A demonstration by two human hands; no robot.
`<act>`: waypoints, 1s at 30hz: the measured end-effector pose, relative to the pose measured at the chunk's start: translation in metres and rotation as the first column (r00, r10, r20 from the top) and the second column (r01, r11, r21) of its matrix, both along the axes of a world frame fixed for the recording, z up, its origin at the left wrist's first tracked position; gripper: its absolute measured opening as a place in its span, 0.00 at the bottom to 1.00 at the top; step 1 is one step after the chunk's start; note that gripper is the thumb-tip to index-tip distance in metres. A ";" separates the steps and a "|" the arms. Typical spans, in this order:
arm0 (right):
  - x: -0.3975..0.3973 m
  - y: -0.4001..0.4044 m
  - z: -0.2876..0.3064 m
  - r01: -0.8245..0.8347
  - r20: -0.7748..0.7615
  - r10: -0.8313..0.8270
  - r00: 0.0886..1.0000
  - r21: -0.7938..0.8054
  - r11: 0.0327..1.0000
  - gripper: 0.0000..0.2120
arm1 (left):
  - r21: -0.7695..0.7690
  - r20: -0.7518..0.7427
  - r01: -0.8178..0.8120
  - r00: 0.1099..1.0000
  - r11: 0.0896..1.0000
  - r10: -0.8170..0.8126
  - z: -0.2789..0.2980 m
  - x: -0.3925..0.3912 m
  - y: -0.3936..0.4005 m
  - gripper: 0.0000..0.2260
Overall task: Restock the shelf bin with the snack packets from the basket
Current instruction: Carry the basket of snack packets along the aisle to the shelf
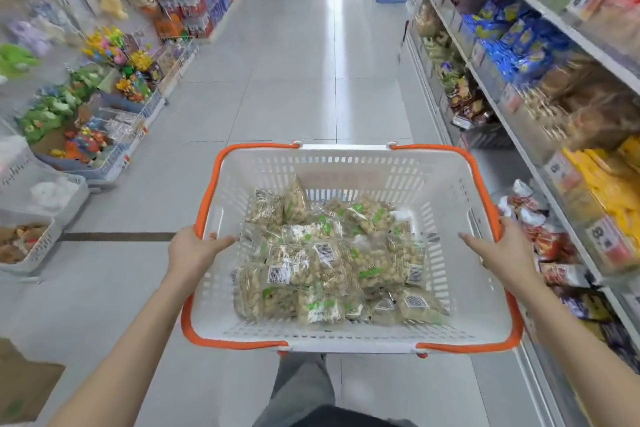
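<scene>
Both hands, left [194, 248] and right [498, 246], grip basket [346, 163] rims, fingers curled inside. Packets [329, 260] heaped on basket floor. Keep basket level; carry to shelf [540, 149] right of basket, bin unidentified.

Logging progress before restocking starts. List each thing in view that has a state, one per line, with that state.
Basket: held up level over the aisle, gripped at both side rims.
Snack packets: piled loose in the basket, none taken out yet.
Left hand: fingers curled over the basket's left rim.
Right hand: holding the right rim, fingers inside.
Shelves: on the right, stocked with packets.
</scene>
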State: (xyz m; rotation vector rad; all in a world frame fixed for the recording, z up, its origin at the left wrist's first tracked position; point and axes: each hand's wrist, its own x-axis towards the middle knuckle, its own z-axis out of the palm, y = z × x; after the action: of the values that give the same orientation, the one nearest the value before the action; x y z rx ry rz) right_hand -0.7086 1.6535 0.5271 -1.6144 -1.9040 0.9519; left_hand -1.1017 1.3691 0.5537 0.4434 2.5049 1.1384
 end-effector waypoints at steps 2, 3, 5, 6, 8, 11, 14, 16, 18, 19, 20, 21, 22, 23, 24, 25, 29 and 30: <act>-0.031 0.035 0.000 0.039 0.002 -0.039 0.999 -0.002 0.999 0.22 | 0.009 0.011 0.027 1.000 1.000 -0.027 -0.005 -0.036 0.045 0.14; -0.046 0.052 0.002 0.051 0.001 -0.051 0.999 -0.007 0.999 0.20 | -0.001 0.011 0.039 0.999 0.999 -0.039 -0.005 -0.054 0.068 0.15; -0.071 0.087 0.004 0.066 0.001 -0.066 0.998 -0.015 0.998 0.18 | -0.015 0.014 0.057 0.998 0.998 -0.057 -0.005 -0.087 0.112 0.16; -0.083 0.105 0.005 0.079 -0.003 -0.079 0.997 -0.017 0.997 0.18 | -0.007 0.026 0.075 0.997 0.997 -0.075 -0.003 -0.103 0.136 0.17; -0.103 0.140 0.004 0.113 -0.007 -0.113 0.994 -0.023 0.993 0.20 | -0.007 0.027 0.116 0.993 0.993 -0.116 0.000 -0.133 0.185 0.17; -0.127 0.188 0.007 0.192 0.002 -0.192 0.981 -0.037 0.981 0.22 | -0.010 0.027 0.175 0.984 0.985 -0.174 0.007 -0.164 0.258 0.16; -0.141 0.241 0.008 0.228 0.012 -0.228 0.974 -0.032 0.973 0.24 | -0.019 -0.003 0.222 0.975 0.975 -0.222 0.013 -0.187 0.330 0.14; -0.145 0.277 0.004 0.237 0.011 -0.237 0.972 -0.031 0.971 0.24 | -0.015 -0.009 0.245 0.970 0.969 -0.245 0.012 -0.197 0.375 0.14; -0.148 0.313 0.000 0.249 0.001 -0.249 0.968 -0.033 0.968 0.24 | 0.002 -0.011 0.277 0.961 0.961 -0.277 0.007 -0.203 0.417 0.15; -0.149 0.330 -0.003 0.252 -0.015 -0.253 0.967 -0.045 0.967 0.24 | 0.007 -0.013 0.289 0.957 0.957 -0.289 0.004 -0.205 0.437 0.15; -0.148 0.346 -0.006 0.260 -0.031 -0.262 0.965 -0.062 0.964 0.24 | 0.007 -0.015 0.297 0.955 0.955 -0.297 0.001 -0.206 0.457 0.15; -0.146 0.361 -0.009 0.275 -0.045 -0.279 0.959 -0.082 0.958 0.24 | 0.000 -0.019 0.299 0.954 0.954 -0.299 0.002 -0.206 0.478 0.15; -0.143 0.374 -0.011 0.296 -0.048 -0.302 0.952 -0.098 0.950 0.24 | -0.022 -0.019 0.303 0.953 0.953 -0.304 0.004 -0.207 0.498 0.15; -0.140 0.386 -0.015 0.311 -0.048 -0.317 0.947 -0.102 0.945 0.24 | -0.041 -0.023 0.310 0.950 0.950 -0.311 0.007 -0.207 0.519 0.15; -0.138 0.398 -0.019 0.324 -0.049 -0.330 0.943 -0.105 0.940 0.24 | -0.053 -0.026 0.317 0.948 0.947 -0.318 0.011 -0.208 0.540 0.15; -0.135 0.408 -0.022 0.336 -0.053 -0.343 0.938 -0.116 0.935 0.23 | -0.061 -0.029 0.333 0.942 0.941 -0.335 0.015 -0.207 0.560 0.15; -0.124 0.443 -0.025 0.409 -0.044 -0.422 0.906 -0.173 0.896 0.24 | -0.113 -0.062 0.387 0.916 0.915 -0.396 0.027 -0.200 0.628 0.15; -0.122 0.448 -0.024 0.428 -0.042 -0.440 0.897 -0.170 0.888 0.25 | -0.118 -0.063 0.400 0.911 0.909 -0.408 0.030 -0.198 0.640 0.16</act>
State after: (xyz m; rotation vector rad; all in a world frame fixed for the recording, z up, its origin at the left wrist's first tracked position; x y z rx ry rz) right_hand -0.8309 2.1011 0.5030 -1.9524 -1.3507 0.9684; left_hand -1.2993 2.0094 0.5836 0.9497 2.3701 0.8382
